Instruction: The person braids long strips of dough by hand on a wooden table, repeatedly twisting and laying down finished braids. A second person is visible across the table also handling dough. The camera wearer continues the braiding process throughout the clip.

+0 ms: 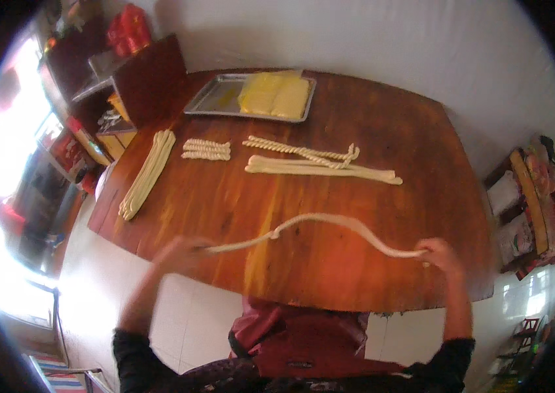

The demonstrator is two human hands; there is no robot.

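Observation:
A long thin rope of dough [326,217] stretches between my hands over the near part of the wooden table [336,265], its middle bowed away from me and with a small lump left of centre. My left hand [186,251], blurred, grips its left end. The right end is pinched in my right hand [437,251]. Farther back lie twisted dough ropes [302,149], partly on top of plain dough strands [321,169]. Short twisted dough pieces [206,149] lie side by side left of these. A bundle of long dough strands [147,174] rests at the far left.
At the table's back stands a metal tray [213,96] with pale yellow dough blocks [276,96] partly under plastic film. A dark red wooden cabinet [150,78] adjoins the back left corner. Shelves with bags [515,236] stand beyond the right edge.

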